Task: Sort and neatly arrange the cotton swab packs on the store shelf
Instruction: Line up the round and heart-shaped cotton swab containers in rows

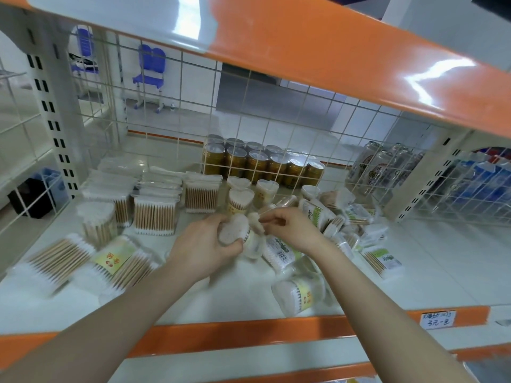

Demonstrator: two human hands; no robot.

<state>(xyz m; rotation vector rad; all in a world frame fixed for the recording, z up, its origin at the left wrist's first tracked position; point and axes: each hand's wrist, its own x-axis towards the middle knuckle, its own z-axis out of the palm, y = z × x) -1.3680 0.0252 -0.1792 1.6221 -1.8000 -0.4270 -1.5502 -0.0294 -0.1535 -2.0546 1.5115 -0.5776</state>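
Observation:
My left hand [206, 246] grips a heart-shaped clear tub of cotton swabs [232, 230] above the middle of the white shelf [431, 266]. My right hand [287, 226] pinches something small and white at the tub's right side; blur hides what it is. Three heart-shaped tubs [240, 199] stand upright just behind my hands. Rectangular swab packs [154, 214] stand in rows at the left. Two flat packs [55, 262] lie at the front left. A loose heap of packs [340, 217] lies to the right, and one round tub [300, 295] lies on its side near the front edge.
A wire grid [249, 111] backs the shelf; gold cans [262, 164] and silver cans [384, 167] stand behind it. An orange shelf edge [331, 59] hangs overhead, another orange lip [249, 335] with a price tag [437, 319] runs in front.

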